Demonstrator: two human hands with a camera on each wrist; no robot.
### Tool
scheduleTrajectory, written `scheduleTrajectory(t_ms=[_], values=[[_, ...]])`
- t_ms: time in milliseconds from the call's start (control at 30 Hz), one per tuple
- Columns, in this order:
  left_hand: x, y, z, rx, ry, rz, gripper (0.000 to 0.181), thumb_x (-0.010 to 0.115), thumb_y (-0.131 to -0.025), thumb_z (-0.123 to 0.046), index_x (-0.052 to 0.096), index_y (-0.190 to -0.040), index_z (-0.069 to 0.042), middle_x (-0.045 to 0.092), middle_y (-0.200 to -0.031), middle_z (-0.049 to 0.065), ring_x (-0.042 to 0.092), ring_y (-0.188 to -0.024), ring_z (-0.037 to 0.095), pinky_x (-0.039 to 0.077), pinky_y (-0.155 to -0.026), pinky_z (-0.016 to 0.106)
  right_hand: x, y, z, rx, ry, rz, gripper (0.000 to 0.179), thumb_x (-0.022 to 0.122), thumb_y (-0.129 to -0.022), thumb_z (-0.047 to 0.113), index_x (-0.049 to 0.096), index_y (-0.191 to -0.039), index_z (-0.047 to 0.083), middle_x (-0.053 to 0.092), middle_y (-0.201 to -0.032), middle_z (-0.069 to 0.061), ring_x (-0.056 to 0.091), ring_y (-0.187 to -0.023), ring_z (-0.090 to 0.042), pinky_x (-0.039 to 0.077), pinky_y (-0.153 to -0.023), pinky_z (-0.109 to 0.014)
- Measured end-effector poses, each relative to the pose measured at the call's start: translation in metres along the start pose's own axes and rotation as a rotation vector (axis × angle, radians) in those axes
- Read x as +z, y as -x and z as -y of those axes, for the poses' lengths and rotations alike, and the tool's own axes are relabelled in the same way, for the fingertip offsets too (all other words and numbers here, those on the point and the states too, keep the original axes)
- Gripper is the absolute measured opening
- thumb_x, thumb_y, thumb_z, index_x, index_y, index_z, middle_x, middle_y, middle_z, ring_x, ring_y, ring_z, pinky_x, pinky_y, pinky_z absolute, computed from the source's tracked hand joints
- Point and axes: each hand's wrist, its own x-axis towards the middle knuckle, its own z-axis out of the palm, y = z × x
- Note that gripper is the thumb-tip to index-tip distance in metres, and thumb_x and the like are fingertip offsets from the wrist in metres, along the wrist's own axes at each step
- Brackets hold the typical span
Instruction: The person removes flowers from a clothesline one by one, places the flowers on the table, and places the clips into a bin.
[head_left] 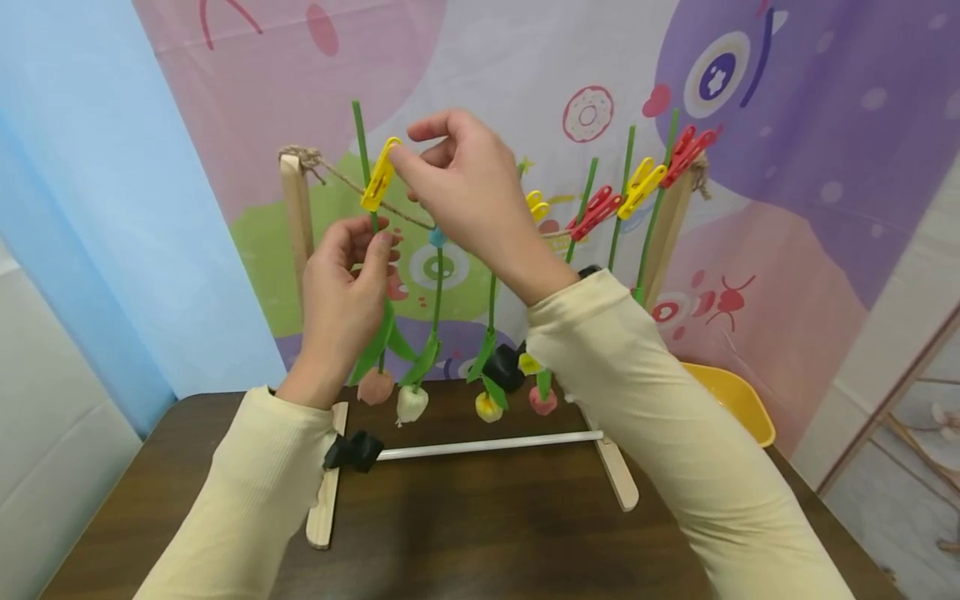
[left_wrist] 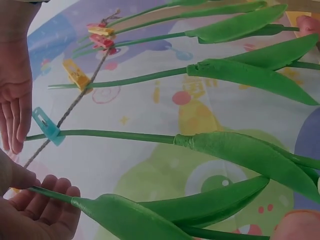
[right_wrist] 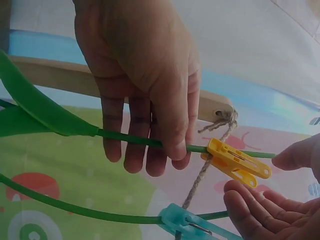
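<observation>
The left hand (head_left: 343, 287) is grasping a green stem (head_left: 361, 137), thumb and fingers pinching it just below a yellow peg (head_left: 381, 175), while the fingers of the right hand (head_left: 476, 187) are hovering loosely beside the peg's handles, seemingly holding nothing; whether the thumb tip is touching the plastic, I cannot tell. From the centre of the head view, that peg is sitting near eleven o'clock, clasping the stem where it is crossing a twisted cord (right_wrist: 196, 184). The stem's cut end is pointing toward eleven from the peg, and its leaves (head_left: 372, 346) and peach flower (head_left: 375, 387) are hanging toward six. The step in hand appears to be clipping this flower to the cord, with the peg probably biting. The next move is likely calling for the left fingers to be easing off gently, watching whether the stem is slipping. Farther out, a blue peg (head_left: 437, 237) is holding the neighbouring stem (head_left: 438, 287) between four and five o'clock from the yellow one, a white flower (head_left: 412, 404) dangling below. A red peg (head_left: 595, 214) is showing toward three. In the head view, a wooden post (head_left: 296, 225) is carrying the cord's end at ten, a white rod (head_left: 487, 446) is lying at six above the dark surface (head_left: 450, 533), and a yellow tub (head_left: 750, 407) is peeking out at four.
</observation>
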Motion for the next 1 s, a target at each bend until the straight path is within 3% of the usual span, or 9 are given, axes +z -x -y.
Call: scheduleTrajectory(t_ms=[267, 500, 733, 1000], values=[[0.000, 0.000, 0.000, -0.027, 0.024, 0.008, 0.025, 0.047, -0.098, -0.019, 0.054, -0.115, -0.001, 0.062, -0.094, 0.002, 0.060, -0.076, 0.009, 0.053, -0.058, 0.019, 0.000, -0.010, 0.008, 0.093, 0.110, 0.112, 0.042, 0.057, -0.092, 0.030, 0.051, -0.130, 0.013, 0.069, -0.097, 0.000, 0.064, -0.078, -0.008, 0.049, -0.066, -0.023], [0.000, -0.001, 0.001, -0.045, 0.055, 0.037, 0.024, 0.041, -0.100, -0.017, 0.050, -0.116, -0.001, 0.053, -0.085, -0.002, 0.053, -0.063, 0.008, 0.051, -0.057, 0.020, -0.002, -0.014, 0.010, 0.121, 0.087, 0.175, 0.037, 0.059, -0.092, 0.027, 0.057, -0.125, 0.011, 0.067, -0.112, -0.002, 0.067, -0.082, -0.009, 0.051, -0.071, -0.022], [-0.003, -0.002, -0.001, -0.046, 0.073, 0.077, 0.033, 0.035, -0.102, -0.026, 0.052, -0.117, -0.001, 0.049, -0.084, -0.001, 0.052, -0.061, 0.006, 0.052, -0.059, 0.021, -0.005, -0.015, 0.010, 0.146, 0.011, 0.186, 0.035, 0.062, -0.090, 0.024, 0.059, -0.120, 0.006, 0.067, -0.109, -0.006, 0.067, -0.083, -0.012, 0.052, -0.074, -0.021], [-0.001, -0.002, 0.000, -0.034, 0.027, 0.060, 0.030, 0.033, -0.102, -0.024, 0.052, -0.106, -0.002, 0.046, -0.075, -0.002, 0.051, -0.054, 0.007, 0.049, -0.055, 0.022, -0.006, -0.013, 0.007, 0.098, -0.045, 0.157, 0.024, 0.065, -0.088, 0.020, 0.063, -0.105, 0.004, 0.068, -0.096, -0.009, 0.067, -0.079, -0.013, 0.053, -0.072, -0.021]])
